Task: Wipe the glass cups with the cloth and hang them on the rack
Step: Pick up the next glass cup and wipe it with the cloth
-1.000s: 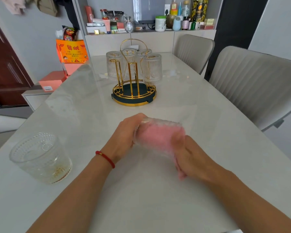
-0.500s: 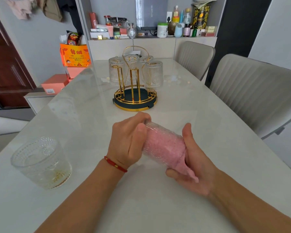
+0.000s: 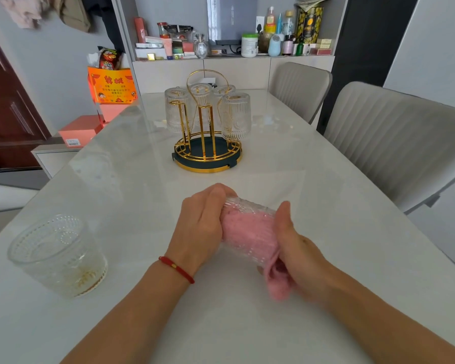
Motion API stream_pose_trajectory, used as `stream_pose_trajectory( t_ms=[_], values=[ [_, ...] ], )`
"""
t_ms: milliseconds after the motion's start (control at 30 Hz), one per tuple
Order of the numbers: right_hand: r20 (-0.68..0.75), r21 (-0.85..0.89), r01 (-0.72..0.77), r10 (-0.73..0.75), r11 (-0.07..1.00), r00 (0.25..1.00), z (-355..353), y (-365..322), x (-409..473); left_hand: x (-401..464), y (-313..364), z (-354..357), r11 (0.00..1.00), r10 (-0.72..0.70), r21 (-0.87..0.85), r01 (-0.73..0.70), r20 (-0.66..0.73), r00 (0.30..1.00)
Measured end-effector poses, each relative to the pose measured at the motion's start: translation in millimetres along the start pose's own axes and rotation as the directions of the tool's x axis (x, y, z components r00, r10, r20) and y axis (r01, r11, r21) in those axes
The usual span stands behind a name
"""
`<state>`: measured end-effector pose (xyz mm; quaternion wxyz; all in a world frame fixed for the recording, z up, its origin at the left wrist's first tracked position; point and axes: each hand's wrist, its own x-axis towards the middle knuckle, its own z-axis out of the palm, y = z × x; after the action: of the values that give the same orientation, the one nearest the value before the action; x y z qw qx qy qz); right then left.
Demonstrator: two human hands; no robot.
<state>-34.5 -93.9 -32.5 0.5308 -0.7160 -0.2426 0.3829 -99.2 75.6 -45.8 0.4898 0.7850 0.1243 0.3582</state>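
Head view, hands (image 3: pixel 250 240) gripping cup (image 3: pixel 247 229), pink cloth (image 3: pixel 250 232) mostly hidden inside

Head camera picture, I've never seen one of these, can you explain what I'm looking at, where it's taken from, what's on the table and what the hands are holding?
There is no machine here. The picture comes from a wide-angle camera worn on a person's head, looking forward and down, so the two bare arms reaching in from the bottom belong to the wearer.

The left hand, with a red bracelet on its wrist, grips one end of a ribbed glass cup held on its side above the table. A pink cloth is stuffed inside the cup, and its tail hangs out by the right hand, which holds that end.

On the pale table stand a gold wire rack with glass cups hung upside down on it, and one more glass cup upright at the near left. Chairs and a cluttered shelf are behind.
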Motion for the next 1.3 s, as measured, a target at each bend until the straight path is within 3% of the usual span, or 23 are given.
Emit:
stream_pose_trajectory(
  t_ms=[33, 100, 167, 233, 267, 300, 333, 367, 400, 467, 533, 600, 667, 733, 800, 867, 933, 967, 1033, 1067, 1133, 1233, 1300],
  values=[
    [0.054, 0.185, -0.061, 0.051, 0.981, 0.997, 1, -4, -2, -1, -1, -2, 0.995, 0.099, 0.028, -0.099, -0.011, 0.995],
    [0.203, 0.518, -0.111, 0.004, 0.848, 0.979, 2, -10, -1, 1, 1, -5, 0.965, 0.256, 0.055, -0.255, 0.0, 0.967],
    [0.312, 0.659, -0.163, -0.07, 0.734, 0.948, 1, -11, 0, 1, 2, -7, 0.918, 0.38, 0.118, -0.378, 0.006, 0.925],
    [0.327, 0.666, -0.165, -0.087, 0.728, 0.941, -3, -8, 3, 0, 0, -7, 0.898, 0.426, 0.116, -0.424, 0.01, 0.905],
    [0.307, 0.611, -0.141, -0.069, 0.779, 0.949, -4, -8, 5, -2, 2, -7, 0.923, 0.38, 0.049, -0.381, 0.026, 0.925],
    [0.267, 0.501, -0.106, -0.038, 0.859, 0.963, -5, -8, 5, -3, 7, -6, 0.969, 0.243, -0.048, -0.241, 0.054, 0.968],
    [0.209, 0.33, -0.05, -0.021, 0.943, 0.978, -6, -5, 5, -4, 13, -5, 0.99, 0.036, -0.142, -0.022, 0.099, 0.994],
    [0.135, 0.121, 0.029, -0.046, 0.992, 0.99, -5, -5, 3, -4, 19, -4, 0.96, -0.178, -0.188, 0.207, 0.159, 0.971],
    [0.069, -0.088, 0.123, -0.117, 0.988, 0.991, -2, -5, 0, -4, 23, -3, 0.91, -0.332, -0.185, 0.37, 0.205, 0.921],
    [0.057, -0.353, 0.28, -0.278, 0.893, 0.959, 4, -1, -3, -2, 27, -3, 0.853, -0.478, -0.133, 0.505, 0.19, 0.857],
    [0.082, -0.37, 0.312, -0.303, 0.875, 0.949, 6, 4, -3, 1, 29, -2, 0.831, -0.52, -0.158, 0.534, 0.123, 0.846],
    [0.03, -0.234, 0.208, -0.207, 0.95, 0.978, 10, 2, -4, 1, 24, 0, 0.864, -0.458, -0.202, 0.461, 0.066, 0.887],
    [0.007, 0.021, 0.021, -0.021, 1.0, 1.0, 9, -1, -3, 0, 17, 0, 0.934, -0.305, -0.194, 0.301, 0.009, 0.952],
    [0.071, 0.303, -0.094, 0.075, 0.948, 0.995, 11, -8, -4, 1, 6, -2, 0.985, -0.088, -0.154, 0.079, -0.052, 0.995],
    [0.141, 0.562, -0.136, 0.068, 0.816, 0.988, 13, -15, -3, -1, -5, -4, 0.987, 0.127, -0.088, -0.134, -0.074, 0.989],
    [0.14, 0.641, -0.134, 0.057, 0.756, 0.989, 10, -16, 0, -2, -9, -4, 0.97, 0.235, -0.047, -0.238, -0.063, 0.97],
    [0.103, 0.574, -0.11, 0.062, 0.811, 0.993, 7, -13, 4, -4, -5, -4, 0.976, 0.198, -0.086, -0.198, -0.016, 0.98],
    [0.074, 0.465, -0.087, 0.059, 0.881, 0.996, 5, -11, 4, -4, -1, -4, 0.987, 0.111, -0.124, -0.106, 0.027, 0.993],
    [0.019, 0.081, 0.049, -0.051, 0.995, 0.999, 1, -6, 2, -3, 11, -7, 0.949, -0.221, -0.193, 0.248, 0.154, 0.963],
    [0.004, -0.136, 0.172, -0.173, 0.976, 0.985, 1, -4, 0, -2, 16, -9, 0.89, -0.375, -0.184, 0.417, 0.224, 0.9],
    [0.056, -0.398, 0.354, -0.363, 0.846, 0.93, 4, 1, -4, -1, 18, -9, 0.806, -0.538, -0.122, 0.579, 0.253, 0.804],
    [0.082, -0.296, 0.345, -0.336, 0.891, 0.938, 8, 9, -3, 0, 22, -4, 0.818, -0.543, -0.14, 0.557, 0.126, 0.83],
    [0.076, -0.14, 0.225, -0.216, 0.964, 0.973, 11, 6, -5, 1, 24, -2, 0.863, -0.46, -0.182, 0.471, 0.1, 0.882]
  ],
)
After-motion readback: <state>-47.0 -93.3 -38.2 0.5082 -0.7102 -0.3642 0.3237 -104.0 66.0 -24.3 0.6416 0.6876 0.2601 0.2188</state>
